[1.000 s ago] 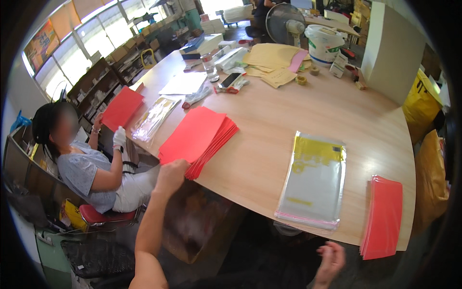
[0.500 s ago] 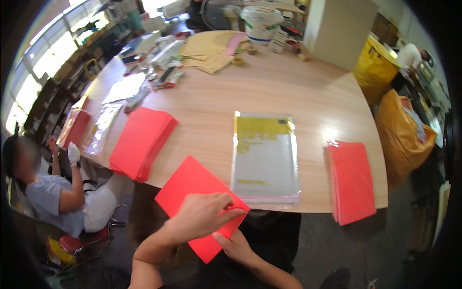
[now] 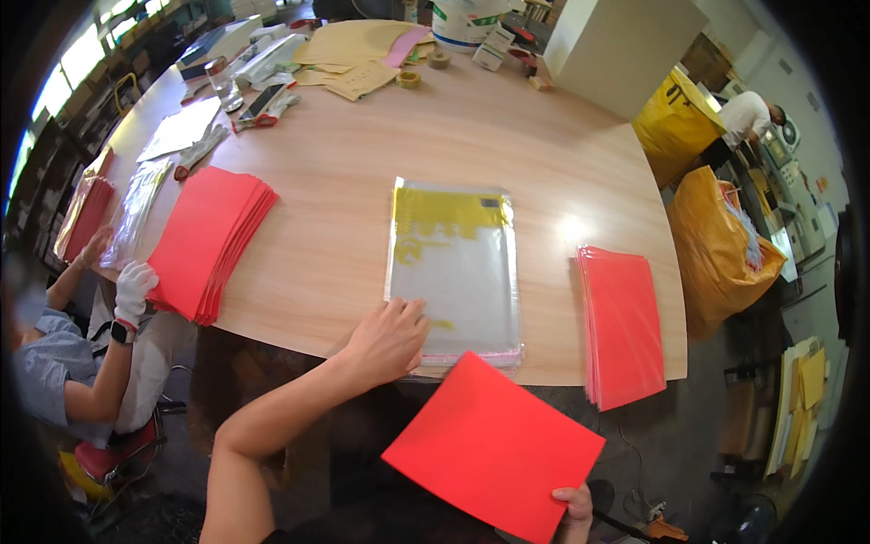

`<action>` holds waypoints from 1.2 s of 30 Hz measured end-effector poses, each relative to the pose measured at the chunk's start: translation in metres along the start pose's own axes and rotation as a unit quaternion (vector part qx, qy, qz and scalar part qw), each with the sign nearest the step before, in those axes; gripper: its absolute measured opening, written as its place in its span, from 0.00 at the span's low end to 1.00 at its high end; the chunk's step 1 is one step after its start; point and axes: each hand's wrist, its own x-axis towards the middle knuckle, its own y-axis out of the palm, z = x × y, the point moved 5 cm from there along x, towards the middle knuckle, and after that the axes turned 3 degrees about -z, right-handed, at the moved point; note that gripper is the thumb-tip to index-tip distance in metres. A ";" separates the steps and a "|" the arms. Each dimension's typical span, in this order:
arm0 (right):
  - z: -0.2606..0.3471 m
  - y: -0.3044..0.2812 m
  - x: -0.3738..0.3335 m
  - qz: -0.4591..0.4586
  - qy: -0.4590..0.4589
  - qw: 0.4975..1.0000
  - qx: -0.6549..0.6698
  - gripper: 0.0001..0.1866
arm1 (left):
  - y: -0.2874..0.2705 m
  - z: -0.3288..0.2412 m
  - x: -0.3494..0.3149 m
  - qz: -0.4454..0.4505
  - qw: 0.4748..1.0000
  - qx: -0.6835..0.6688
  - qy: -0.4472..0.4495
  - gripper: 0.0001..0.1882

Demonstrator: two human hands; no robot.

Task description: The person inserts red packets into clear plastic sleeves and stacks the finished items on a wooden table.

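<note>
My right hand [image 3: 573, 508] grips a flat red card sheet [image 3: 494, 444] by its near right corner, thumb on top. The sheet is tilted in front of the table's near edge. My left hand [image 3: 388, 337] is at the near left corner of a stack of clear plastic bags [image 3: 460, 295] with a yellow printed band. Its fingers are curled. The thumb is hidden, and whether a bag is pinched does not show. To the left lies a fanned pile of red card sheets [image 3: 204, 238]. Red sheets in clear bags [image 3: 623, 325] are stacked at the table's right edge.
A co-worker's gloved hand [image 3: 134, 288] is beside the red pile. Other plastic packets [image 3: 138, 210], a phone [image 3: 263, 102], tape rolls [image 3: 409, 80], brown envelopes [image 3: 362, 80] and a white bucket [image 3: 464, 23] stand farther back. Orange sacks [image 3: 716, 254] stand beyond the right edge.
The red sheet has moved right, away from my left hand, and is now in my right hand alone. My left hand has gone to the bag stack. The view has shifted rightward.
</note>
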 end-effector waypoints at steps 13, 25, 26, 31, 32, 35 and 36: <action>-0.042 0.003 0.020 -0.019 0.004 0.996 0.090 0.30 | 0.036 0.013 0.019 -0.085 0.991 0.055 -0.089 0.11; -0.065 0.041 0.034 0.004 0.052 0.943 0.329 0.28 | -0.009 0.025 -0.012 -0.103 0.867 -0.148 -0.464 0.14; -0.065 0.042 0.034 0.008 0.063 0.936 0.345 0.27 | -0.001 0.027 -0.013 -0.086 0.846 -0.243 -0.467 0.15; -0.055 0.045 0.033 -0.025 0.032 0.958 0.284 0.27 | 0.030 0.025 -0.020 -0.099 0.575 -0.704 -0.404 0.12; -0.046 0.052 0.033 -0.039 -0.004 0.971 0.237 0.27 | 0.028 0.022 -0.019 -0.104 0.548 -0.742 -0.372 0.11; -0.031 0.061 0.031 -0.085 -0.085 0.985 0.126 0.27 | 0.031 0.022 -0.029 -0.072 0.509 -0.767 -0.384 0.15; -0.029 0.065 0.030 -0.100 -0.107 0.985 0.095 0.27 | 0.033 0.023 -0.033 -0.076 0.519 -0.760 -0.383 0.16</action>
